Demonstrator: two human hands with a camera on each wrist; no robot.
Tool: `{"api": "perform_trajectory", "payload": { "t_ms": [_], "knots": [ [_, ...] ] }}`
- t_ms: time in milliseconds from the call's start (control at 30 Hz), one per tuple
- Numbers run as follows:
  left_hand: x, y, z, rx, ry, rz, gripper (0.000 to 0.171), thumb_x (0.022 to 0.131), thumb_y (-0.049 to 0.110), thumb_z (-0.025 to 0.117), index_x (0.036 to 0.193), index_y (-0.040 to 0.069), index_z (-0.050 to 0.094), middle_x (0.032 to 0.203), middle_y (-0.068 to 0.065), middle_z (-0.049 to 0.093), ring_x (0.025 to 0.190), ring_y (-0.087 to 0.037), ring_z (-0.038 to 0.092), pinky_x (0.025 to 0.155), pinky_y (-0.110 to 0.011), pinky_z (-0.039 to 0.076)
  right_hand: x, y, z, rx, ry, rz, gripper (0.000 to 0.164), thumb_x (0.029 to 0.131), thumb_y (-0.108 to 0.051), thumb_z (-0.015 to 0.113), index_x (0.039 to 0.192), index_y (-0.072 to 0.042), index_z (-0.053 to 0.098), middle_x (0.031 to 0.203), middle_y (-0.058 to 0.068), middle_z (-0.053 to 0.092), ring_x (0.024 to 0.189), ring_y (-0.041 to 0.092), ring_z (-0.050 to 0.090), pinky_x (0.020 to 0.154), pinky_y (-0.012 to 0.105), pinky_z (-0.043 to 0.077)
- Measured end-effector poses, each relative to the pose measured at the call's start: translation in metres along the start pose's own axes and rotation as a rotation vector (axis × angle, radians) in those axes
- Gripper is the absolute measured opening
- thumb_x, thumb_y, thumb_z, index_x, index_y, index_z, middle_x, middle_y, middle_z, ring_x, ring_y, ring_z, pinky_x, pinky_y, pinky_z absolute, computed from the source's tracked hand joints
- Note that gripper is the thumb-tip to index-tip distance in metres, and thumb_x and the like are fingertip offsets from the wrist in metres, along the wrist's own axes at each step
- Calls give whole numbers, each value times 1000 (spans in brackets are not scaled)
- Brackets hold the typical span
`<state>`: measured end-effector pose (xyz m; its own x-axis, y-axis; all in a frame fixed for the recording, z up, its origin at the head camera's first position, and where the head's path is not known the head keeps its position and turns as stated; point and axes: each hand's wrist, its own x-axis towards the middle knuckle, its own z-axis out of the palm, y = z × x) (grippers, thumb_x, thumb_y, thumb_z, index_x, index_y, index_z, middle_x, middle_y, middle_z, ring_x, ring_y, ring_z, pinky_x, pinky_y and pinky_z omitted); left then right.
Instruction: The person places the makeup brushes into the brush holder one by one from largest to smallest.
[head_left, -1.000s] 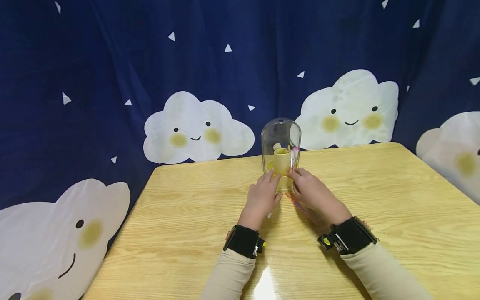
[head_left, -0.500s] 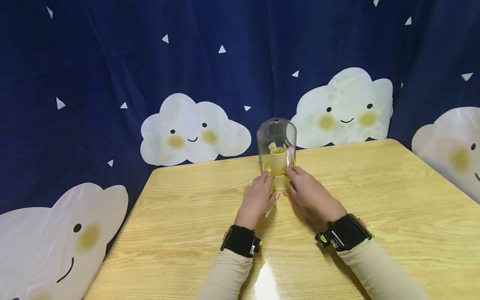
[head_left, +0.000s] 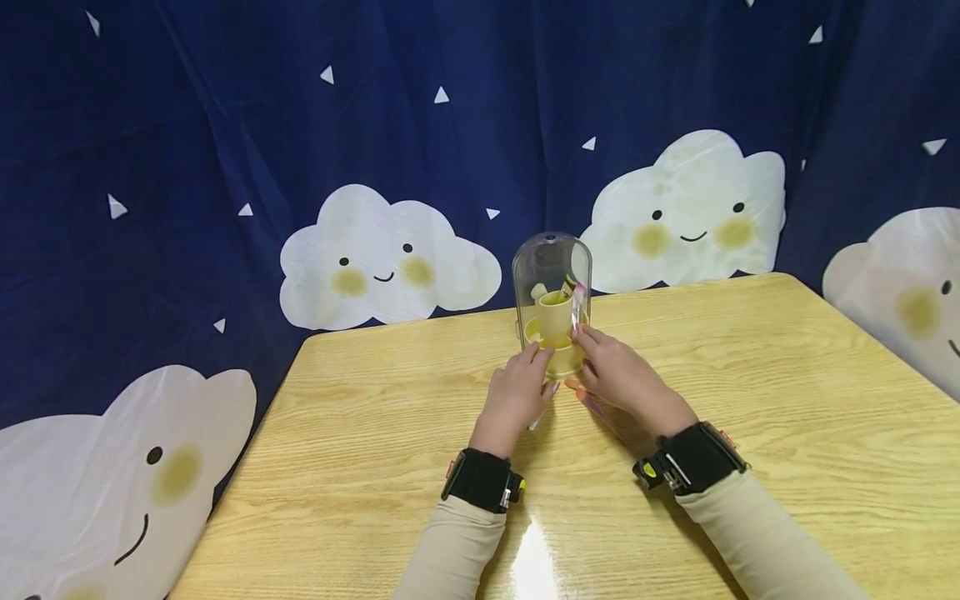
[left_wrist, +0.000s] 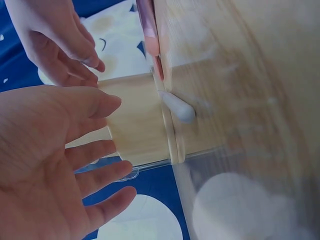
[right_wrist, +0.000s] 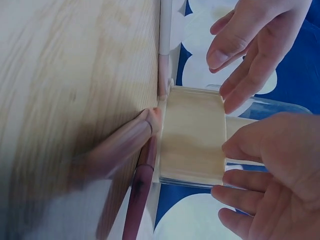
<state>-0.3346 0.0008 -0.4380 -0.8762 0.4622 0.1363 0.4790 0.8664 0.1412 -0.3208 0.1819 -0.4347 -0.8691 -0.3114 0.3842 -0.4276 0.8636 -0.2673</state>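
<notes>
My unclenched left hand [head_left: 513, 396] and right hand [head_left: 621, 375] grip nothing — the yellow rounded plastic holder [head_left: 556, 322] seems part-filled, a slim purple stick [left_wrist: 148, 25] left outside.

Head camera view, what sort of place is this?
Probably a staged indoor tabletop set: a navy-blue fabric backdrop with smiling white clouds stands behind a pale wood-grain table bearing a clear-domed yellow plastic holder.

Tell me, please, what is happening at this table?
A person has the left hand and right hand at the front of a yellow holder with a clear dome. Neither hand is clenched; whether they touch it is hard to tell. Slim tools lie before it on the table.
</notes>
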Motion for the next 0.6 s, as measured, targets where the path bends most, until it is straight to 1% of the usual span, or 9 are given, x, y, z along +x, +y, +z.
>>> {"api": "perform_trajectory", "payload": {
  "t_ms": [67, 100, 200, 267, 300, 333, 400, 500, 600],
  "knots": [
    [1, 0, 0, 9, 27, 5, 55, 101, 31, 64, 152, 17, 48, 155, -7, 47, 134, -27, 54, 100, -47, 53, -1, 1, 0, 16, -1, 4, 54, 90, 5, 61, 142, 10, 50, 145, 34, 48, 126, 48, 56, 94, 53, 54],
    [1, 0, 0, 2, 60, -1, 53, 100, 28, 66, 149, 16, 52, 150, -8, 52, 129, -27, 58, 96, -45, 55, -1, 2, 0, 19, 0, 6, 54, 90, 4, 61, 143, 10, 50, 146, 34, 47, 126, 48, 56, 94, 54, 54],
    [2, -1, -1, -54, 177, -54, 41, 94, 18, 72, 134, 11, 65, 128, -8, 67, 110, -25, 68, 82, -38, 59, -1, 4, 0, 24, -3, 11, 53, 91, 4, 61, 143, 8, 50, 147, 34, 47, 126, 48, 55, 98, 55, 52],
    [1, -2, -3, -104, 221, -101, 33, 90, 15, 76, 122, 9, 72, 111, -8, 72, 98, -23, 71, 73, -35, 60, -1, 5, -1, 22, -3, 12, 53, 91, 3, 61, 142, 8, 51, 147, 33, 47, 127, 48, 55, 102, 56, 49],
    [1, -2, -4, -127, 217, -125, 30, 88, 15, 78, 117, 8, 74, 106, -7, 73, 94, -22, 71, 71, -34, 59, -1, 5, -1, 21, -3, 12, 52, 91, 3, 61, 142, 8, 51, 146, 33, 47, 127, 48, 55, 102, 57, 48],
    [0, -2, -5, -137, 191, -145, 28, 88, 17, 80, 113, 8, 75, 102, -6, 74, 91, -21, 71, 69, -33, 59, -1, 5, -1, 18, -5, 14, 52, 91, 3, 61, 142, 8, 52, 146, 32, 48, 127, 48, 55, 103, 57, 48],
    [0, -2, -6, -139, 106, -170, 25, 85, 22, 83, 107, 9, 77, 97, -3, 74, 86, -18, 71, 67, -31, 57, 0, 5, -2, 16, -9, 14, 52, 91, 3, 61, 142, 7, 52, 147, 32, 48, 127, 48, 55, 104, 57, 47],
    [-1, -1, -5, -153, -16, -187, 22, 82, 26, 86, 93, 9, 77, 88, 0, 72, 77, -15, 66, 62, -29, 53, 0, 5, -3, 17, -25, 23, 53, 92, 2, 61, 144, 7, 50, 148, 31, 47, 128, 47, 55, 103, 57, 48],
    [-2, 0, -3, -161, -69, -190, 22, 80, 27, 88, 79, 11, 73, 78, 2, 67, 68, -13, 60, 57, -28, 49, 0, 4, -3, 22, -36, 31, 54, 93, 1, 60, 145, 7, 49, 149, 31, 46, 128, 48, 54, 101, 57, 49]
  ]
}}
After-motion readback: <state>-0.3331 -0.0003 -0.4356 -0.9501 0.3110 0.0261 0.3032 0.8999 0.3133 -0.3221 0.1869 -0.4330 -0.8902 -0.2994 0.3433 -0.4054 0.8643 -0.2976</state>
